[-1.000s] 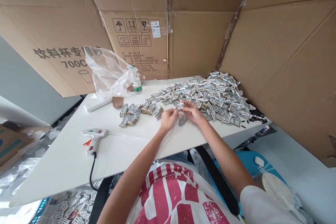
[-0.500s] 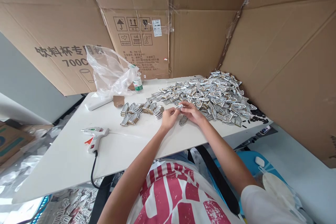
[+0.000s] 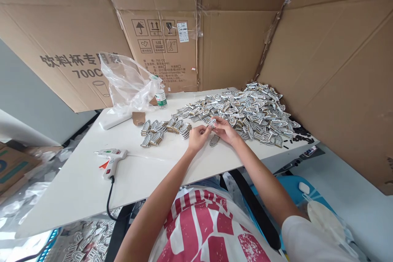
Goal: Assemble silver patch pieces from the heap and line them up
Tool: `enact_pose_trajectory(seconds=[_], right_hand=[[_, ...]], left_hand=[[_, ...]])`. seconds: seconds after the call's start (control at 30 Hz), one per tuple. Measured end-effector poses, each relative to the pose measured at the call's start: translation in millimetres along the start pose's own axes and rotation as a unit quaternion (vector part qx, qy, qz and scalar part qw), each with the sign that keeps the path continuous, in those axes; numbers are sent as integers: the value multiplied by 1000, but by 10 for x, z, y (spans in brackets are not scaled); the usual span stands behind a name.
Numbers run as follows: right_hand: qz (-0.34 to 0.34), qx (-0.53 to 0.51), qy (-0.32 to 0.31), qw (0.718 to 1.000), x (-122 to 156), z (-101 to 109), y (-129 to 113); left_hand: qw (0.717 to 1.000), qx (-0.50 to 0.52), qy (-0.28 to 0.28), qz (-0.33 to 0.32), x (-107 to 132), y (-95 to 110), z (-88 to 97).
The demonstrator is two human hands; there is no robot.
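Between my two hands is a small flat grey-and-white cut-out piece (image 3: 211, 123), rounded at one end. My left hand (image 3: 198, 137) pinches its lower left edge with thumb and finger. On the other side, the fingers of my right hand (image 3: 225, 130) close on it too. Just below them a similar grey piece (image 3: 214, 141) lies flat on the table. A large heap of such pieces (image 3: 245, 112) spreads behind and to the right of my hands. Several small stacks of pieces (image 3: 156, 131) stand left of my left hand.
A white glue gun (image 3: 113, 160) with a black cord lies on the white table (image 3: 76, 196) at left. Behind it are a clear plastic bag (image 3: 125, 86), a bottle (image 3: 161, 98) and a cardboard scrap (image 3: 138, 118). Tall cardboard (image 3: 236, 45) walls the back; small black bits (image 3: 303, 136) lie at right.
The held piece has been turned and raised slightly, so more of its face shows. My fingers have shifted a little around it. The stacks and the heap look the same.
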State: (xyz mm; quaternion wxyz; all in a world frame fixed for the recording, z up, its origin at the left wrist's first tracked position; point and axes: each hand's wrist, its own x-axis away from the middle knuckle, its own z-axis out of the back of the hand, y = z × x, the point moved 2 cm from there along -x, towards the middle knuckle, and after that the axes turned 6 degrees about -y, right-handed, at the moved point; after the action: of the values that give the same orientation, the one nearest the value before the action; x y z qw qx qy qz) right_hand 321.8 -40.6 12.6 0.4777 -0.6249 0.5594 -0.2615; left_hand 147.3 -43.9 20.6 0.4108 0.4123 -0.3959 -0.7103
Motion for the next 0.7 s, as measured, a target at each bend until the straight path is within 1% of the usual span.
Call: enact_pose_trajectory(seconds=[0.07, 0.17, 0.27, 0.37, 0.47, 0.57, 0.63, 0.7], right_hand=[[-5, 3, 6, 1000, -1, 15, 2], [-4, -3, 18, 1000, -2, 40, 0], [-10, -6, 22, 1000, 2, 51, -3], [-18, -3, 17, 1000, 11, 37, -6], [-17, -4, 2, 1000, 19, 12, -9], [-14, -4, -6, 1000, 22, 6, -7], [-12, 4, 10, 1000, 29, 27, 1], [3, 16, 45, 999, 49, 70, 8]], left_hand=[[1000, -8, 20, 4, 4, -11, 13], [999, 10, 40, 18, 1, -27, 22], [999, 16, 17, 27, -5, -26, 7], [1000, -3, -16, 1, -2, 9, -10], [1000, -8, -25, -18, 10, 41, -13], [999, 1, -35, -18, 21, 49, -18], [999, 8, -34, -17, 23, 47, -19], [1000, 20, -17, -12, 21, 42, -10]])
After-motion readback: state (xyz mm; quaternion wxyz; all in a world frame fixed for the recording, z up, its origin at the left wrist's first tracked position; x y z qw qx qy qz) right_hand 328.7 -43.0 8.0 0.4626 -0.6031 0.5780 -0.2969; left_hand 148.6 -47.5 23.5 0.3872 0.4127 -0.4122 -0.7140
